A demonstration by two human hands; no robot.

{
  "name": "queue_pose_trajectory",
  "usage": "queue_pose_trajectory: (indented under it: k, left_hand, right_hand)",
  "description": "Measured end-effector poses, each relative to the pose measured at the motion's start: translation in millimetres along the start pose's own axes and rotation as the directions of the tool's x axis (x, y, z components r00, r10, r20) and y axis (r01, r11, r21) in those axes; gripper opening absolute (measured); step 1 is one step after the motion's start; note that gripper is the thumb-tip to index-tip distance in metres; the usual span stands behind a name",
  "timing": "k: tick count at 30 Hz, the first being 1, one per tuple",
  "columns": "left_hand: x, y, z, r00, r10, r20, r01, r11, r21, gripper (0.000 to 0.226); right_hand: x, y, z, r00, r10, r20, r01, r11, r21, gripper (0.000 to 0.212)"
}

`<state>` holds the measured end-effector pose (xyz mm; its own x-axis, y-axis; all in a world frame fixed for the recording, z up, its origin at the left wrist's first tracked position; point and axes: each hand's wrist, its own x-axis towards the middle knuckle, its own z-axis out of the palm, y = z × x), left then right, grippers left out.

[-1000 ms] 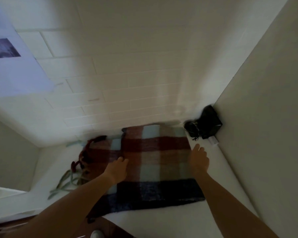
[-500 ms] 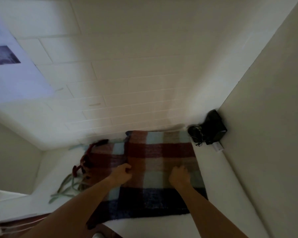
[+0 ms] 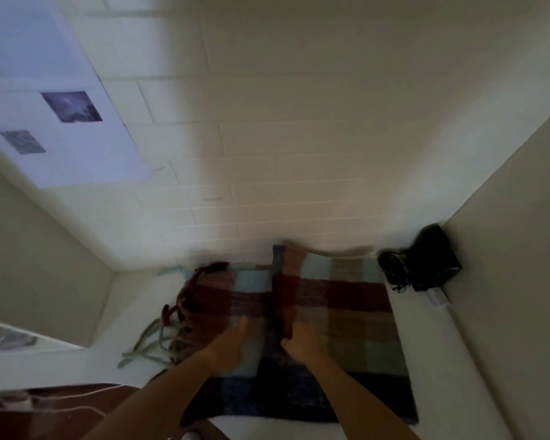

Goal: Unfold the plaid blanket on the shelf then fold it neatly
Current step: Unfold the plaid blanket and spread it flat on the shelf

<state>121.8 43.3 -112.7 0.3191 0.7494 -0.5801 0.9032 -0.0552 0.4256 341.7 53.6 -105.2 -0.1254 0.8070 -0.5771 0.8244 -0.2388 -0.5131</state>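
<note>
on the shelf, left end: a tangle of green and red cords (image 3: 159,341) lies just beside the blanket's fringed left edge.
shelf (image 3: 426,338): white, set into a corner of pale walls; bare surface shows to the right of the blanket.
plaid blanket (image 3: 340,315): lies folded on the shelf, a thick fold edge running front to back near its middle, with a lower layer spread out to the left of it.
left hand (image 3: 231,347): palm down on the lower layer just left of the fold edge, fingers flat; it seems to press rather than grip.
right hand (image 3: 300,339): curled at the fold edge, fingers apparently tucked under the top layer; motion blur hides how firmly it holds.
black object with cable (image 3: 426,265): sits in the right back corner, just beside the blanket's far right corner.
stage: unfolding looks barely begun.
risk, left: opening the layer leftward could drag the fringe into the cords and snag them.
risk, right: a wide sweep of cloth could catch the cable and pull the black object.
risk, front: the front edge overhangs the shelf, so loosened weight may slide off.
</note>
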Motion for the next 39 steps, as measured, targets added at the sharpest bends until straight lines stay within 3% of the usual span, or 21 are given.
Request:
queue_pose_trajectory:
  k: [2, 4, 6, 10, 13, 15, 17, 19, 21, 23, 25, 26, 27, 29, 30, 32, 33, 35, 39]
  left_hand:
    - [-3, -17, 2, 0.998, -0.013, 0.056, -0.011, 0.916, 0.401, 0.100]
    - [-4, -26, 2, 0.981, -0.059, 0.187, -0.032, 0.892, 0.451, 0.110]
    - [-7, -27, -1, 0.962, -0.113, 0.247, -0.025, 0.868, 0.496, 0.107]
    - [-14, -32, -12, 0.966, -0.227, 0.124, 0.112, 0.798, 0.592, 0.081]
    - [-24, -59, -33, 0.930, -0.367, 0.031, 0.274, 0.746, 0.607, 0.072]
    - [-36, -96, -48, 0.872, -0.487, -0.048, 0.416, 0.687, 0.596, 0.062]
    - [-49, -139, -58, 0.771, -0.624, -0.128, 0.579, 0.604, 0.547, 0.058]
    - [-59, -170, -64, 0.686, -0.703, -0.188, 0.694, 0.555, 0.459, 0.063]
    - [-64, -174, -68, 0.712, -0.657, -0.246, 0.694, 0.605, 0.391, 0.059]
    - [-60, -156, -69, 0.816, -0.491, -0.307, 0.578, 0.708, 0.405, 0.042]
    - [-47, -128, -65, 0.900, -0.340, -0.272, 0.431, 0.789, 0.438, 0.047]
    - [-39, -113, -59, 0.935, -0.278, -0.220, 0.351, 0.815, 0.461, 0.052]
    - [-32, -101, -50, 0.964, -0.208, -0.166, 0.262, 0.854, 0.450, 0.063]
    - [-25, -73, -35, 0.990, -0.141, 0.002, 0.129, 0.915, 0.383, 0.090]
    - [-27, -59, -31, 0.987, -0.146, 0.071, 0.111, 0.926, 0.360, 0.095]
    - [-26, -49, -22, 0.968, -0.201, 0.149, 0.139, 0.926, 0.351, 0.099]
    - [-26, -49, -18, 0.956, -0.236, 0.173, 0.160, 0.917, 0.366, 0.100]
    - [-24, -52, -16, 0.943, -0.277, 0.187, 0.186, 0.900, 0.395, 0.102]
    - [-24, -62, -21, 0.934, -0.301, 0.193, 0.216, 0.905, 0.367, 0.100]
  right_hand:
    - [-2, -6, -5, 0.992, 0.039, -0.120, -0.045, 0.998, -0.050, 0.030]
    - [-3, -12, -11, 0.968, 0.041, -0.246, -0.061, 0.995, -0.076, 0.040]
    - [-5, -11, -20, 0.944, 0.056, -0.325, -0.109, 0.983, -0.146, 0.050]
    - [-6, 7, -53, 0.907, 0.058, -0.417, -0.194, 0.936, -0.292, 0.049]
    - [-6, 24, -76, 0.845, 0.071, -0.530, -0.255, 0.925, -0.282, 0.035]
    - [-6, 42, -90, 0.790, 0.051, -0.611, -0.267, 0.926, -0.268, 0.021]
    - [-9, 69, -102, 0.751, 0.031, -0.660, -0.303, 0.904, -0.302, 0.014]
    - [-16, 102, -113, 0.708, 0.074, -0.703, -0.328, 0.915, -0.234, 0.020]
    - [-22, 147, -119, 0.614, 0.231, -0.755, -0.441, 0.894, -0.085, 0.018]
    - [-34, 169, -127, 0.524, 0.427, -0.737, -0.593, 0.804, 0.044, 0.020]
    - [-41, 167, -129, 0.431, 0.475, -0.767, -0.687, 0.724, 0.062, 0.033]
    - [-41, 156, -128, 0.464, 0.413, -0.784, -0.687, 0.726, -0.024, 0.038]
    - [-39, 144, -124, 0.558, 0.296, -0.775, -0.629, 0.761, -0.161, 0.042]
    - [-32, 115, -110, 0.726, 0.022, -0.687, -0.387, 0.839, -0.382, 0.050]
    - [-25, 105, -100, 0.790, -0.077, -0.608, -0.244, 0.871, -0.427, 0.052]
    - [-17, 78, -79, 0.941, -0.135, -0.310, -0.029, 0.882, -0.471, 0.054]
    - [-15, 71, -69, 0.974, -0.142, -0.175, 0.057, 0.907, -0.417, 0.054]
    - [-13, 69, -53, 0.992, -0.120, -0.033, 0.107, 0.956, -0.273, 0.057]
    - [-17, 92, -40, 0.986, 0.053, 0.155, 0.007, 0.933, -0.359, 0.074]
